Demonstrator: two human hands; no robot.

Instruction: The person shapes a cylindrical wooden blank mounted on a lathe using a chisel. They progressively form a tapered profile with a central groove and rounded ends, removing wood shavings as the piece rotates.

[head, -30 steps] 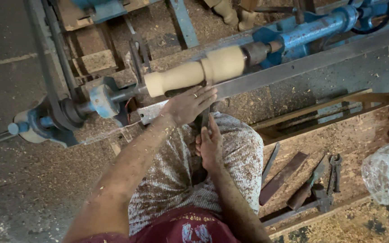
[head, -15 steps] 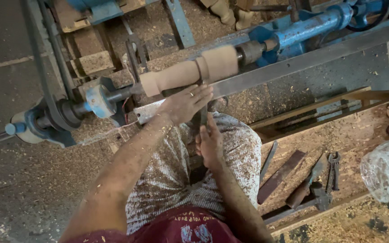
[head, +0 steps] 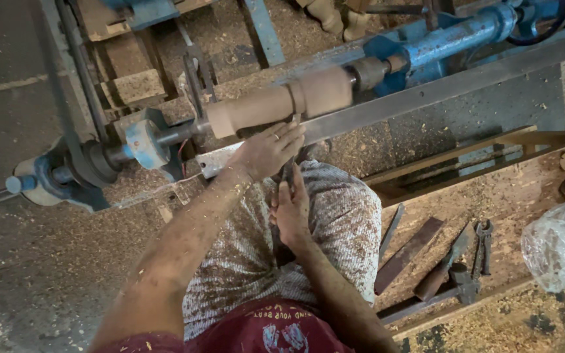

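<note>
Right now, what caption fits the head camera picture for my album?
Left hand steadies a tool against a wooden spindle on a blue lathe; right hand grips its handle.

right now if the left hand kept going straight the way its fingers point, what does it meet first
Probably the wooden workpiece mounted on the lathe: the left hand has its fingers aimed up at it, resting by the metal tool rest. The gap looks tiny, though depth is hard to judge from above.

A wooden workpiece (head: pixel 282 101) sits on the lathe (head: pixel 426 46), spanners (head: pixel 482 245) lying right.
</note>
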